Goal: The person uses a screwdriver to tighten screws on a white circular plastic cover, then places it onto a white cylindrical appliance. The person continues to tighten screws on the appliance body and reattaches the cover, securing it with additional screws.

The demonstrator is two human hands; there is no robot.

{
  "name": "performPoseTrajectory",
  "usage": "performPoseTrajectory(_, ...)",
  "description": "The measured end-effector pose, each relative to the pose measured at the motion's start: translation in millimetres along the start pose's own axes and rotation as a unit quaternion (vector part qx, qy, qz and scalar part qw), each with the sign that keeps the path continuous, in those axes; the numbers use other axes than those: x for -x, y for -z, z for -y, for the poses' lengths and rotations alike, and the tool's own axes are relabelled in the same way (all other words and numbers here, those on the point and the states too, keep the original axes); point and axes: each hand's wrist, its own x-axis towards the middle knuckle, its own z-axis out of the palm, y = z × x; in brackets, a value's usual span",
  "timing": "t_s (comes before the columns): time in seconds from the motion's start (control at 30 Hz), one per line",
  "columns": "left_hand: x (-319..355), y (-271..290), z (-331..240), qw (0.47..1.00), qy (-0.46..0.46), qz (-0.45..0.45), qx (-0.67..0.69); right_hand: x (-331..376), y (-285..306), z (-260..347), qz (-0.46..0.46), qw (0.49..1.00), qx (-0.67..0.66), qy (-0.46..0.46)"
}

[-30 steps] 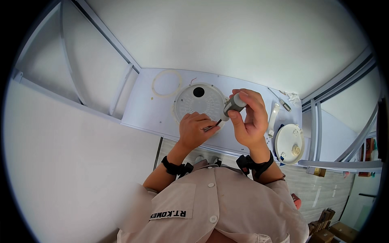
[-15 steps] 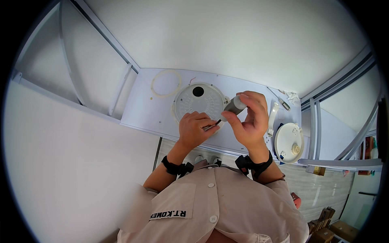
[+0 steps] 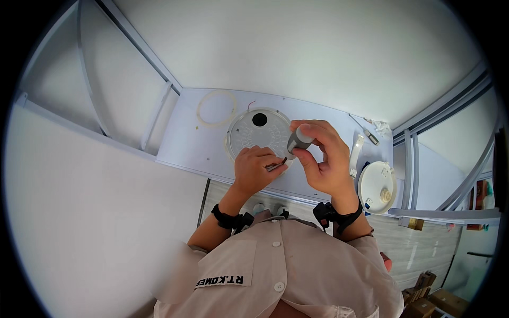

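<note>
My right hand [image 3: 327,159] grips a screwdriver [image 3: 298,142] by its thick grey handle, with the dark shaft slanting down to the left. My left hand [image 3: 256,168] is closed in a pinch at the shaft's lower end; a small bit of metal shows between thumb and finger, too small to name. Under both hands lies a round whitish disc-shaped cover [image 3: 246,130] with a black round spot near its far edge. The left fingers hide its near edge, so I cannot tell whether the screwdriver tip touches it.
A pale ring [image 3: 199,116] lies at the table's far left. On the right are another screwdriver [image 3: 371,137], a white curved strip [image 3: 356,153], crumpled white material [image 3: 382,126] and a round cream-coloured housing [image 3: 375,183] at the table's edge. Grey frame bars [image 3: 415,169] stand beyond.
My right hand has turned about the screwdriver, its wrist swinging out to the right, and the handle now stands slightly further left and more upright. The left hand stays in place.
</note>
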Motion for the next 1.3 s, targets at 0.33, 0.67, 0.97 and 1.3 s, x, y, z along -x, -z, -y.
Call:
performPoseTrajectory(0.33, -0.6, -3.4, 0.9, 1.0, -0.006, -0.018, -0.014, -8.4, -2.8, 9.5, -0.013, 0.993, 0.108, 0.056)
performPoseTrajectory(0.67, 0.2, -3.4, 0.7, 1.0, -0.003, -0.011, -0.001, -10.1, -6.9, 7.7, -0.02, 0.999, 0.013, 0.023)
performPoseTrajectory(0.97, -3.0, -1.6, -3.4, 1.0, -0.002, -0.017, 0.006, -8.8, 0.2, 9.0, 0.012, 0.998, 0.06, 0.004)
performPoseTrajectory(1.3, -4.3, 0.4, -5.0, 1.0, -0.004, -0.014, -0.003, -5.9, -2.9, 7.9, 0.004, 0.993, 0.11, 0.044)
